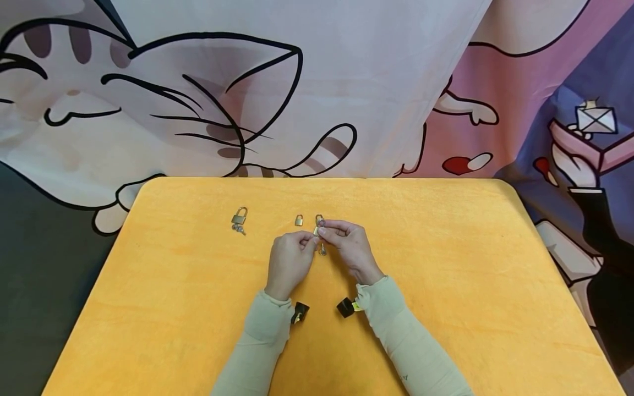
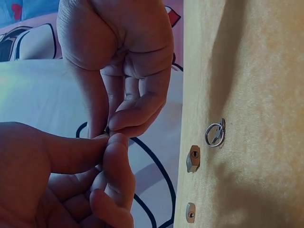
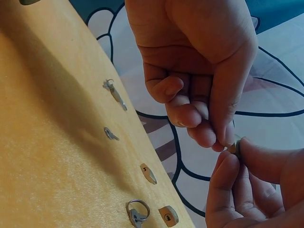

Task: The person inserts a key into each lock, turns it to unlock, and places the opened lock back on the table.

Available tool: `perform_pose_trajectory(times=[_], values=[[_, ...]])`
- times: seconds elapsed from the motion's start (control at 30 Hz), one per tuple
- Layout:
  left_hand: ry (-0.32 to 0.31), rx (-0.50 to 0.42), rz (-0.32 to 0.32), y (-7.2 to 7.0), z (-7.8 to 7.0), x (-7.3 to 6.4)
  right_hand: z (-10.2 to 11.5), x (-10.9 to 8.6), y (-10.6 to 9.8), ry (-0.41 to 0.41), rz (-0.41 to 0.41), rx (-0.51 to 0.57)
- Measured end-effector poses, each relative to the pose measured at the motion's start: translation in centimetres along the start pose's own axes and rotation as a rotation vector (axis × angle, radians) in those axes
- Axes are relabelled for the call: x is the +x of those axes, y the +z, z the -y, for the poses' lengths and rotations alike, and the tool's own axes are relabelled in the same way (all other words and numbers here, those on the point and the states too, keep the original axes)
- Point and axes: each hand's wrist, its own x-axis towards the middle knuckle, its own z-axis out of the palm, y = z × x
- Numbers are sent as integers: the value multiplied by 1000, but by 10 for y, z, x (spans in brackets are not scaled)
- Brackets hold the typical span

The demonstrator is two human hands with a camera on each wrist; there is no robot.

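One small lock [image 3: 232, 148], we reckon, held up just beyond the ring [image 1: 322, 251]: our right hand [image 1: 353, 245] pinches it, our left hand [image 1: 290, 261] pinches at its edge, maybe on something hidden. We'd keep the right steady, never force it

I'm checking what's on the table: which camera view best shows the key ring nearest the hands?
The right wrist view: the key ring appears largest there, loop and attached metal both visible. The left wrist view shows the loop smaller; the head view shows the ring tiny, with little detail.
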Motion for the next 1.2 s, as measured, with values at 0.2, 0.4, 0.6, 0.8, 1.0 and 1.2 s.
perform_pose_trajectory(times=[0.2,0.4,0.6,0.8,1.0,1.2], values=[[-10,-29,28,-2,0,0,1,0,1,-7,2,9],[-45,-75,55,-3,1,0,1,0,1,1,2,22],[-57,-86,46,-2,3,0,3,-1,2,14,-5,10],[-24,-31,-4,0,2,1,3,-1,3,16,-8,-10],[-21,-17,-11,0,3,1,1,0,2,22,-12,-10],[-28,-15,-4,0,3,1,-1,0,1,19,6,-8]])
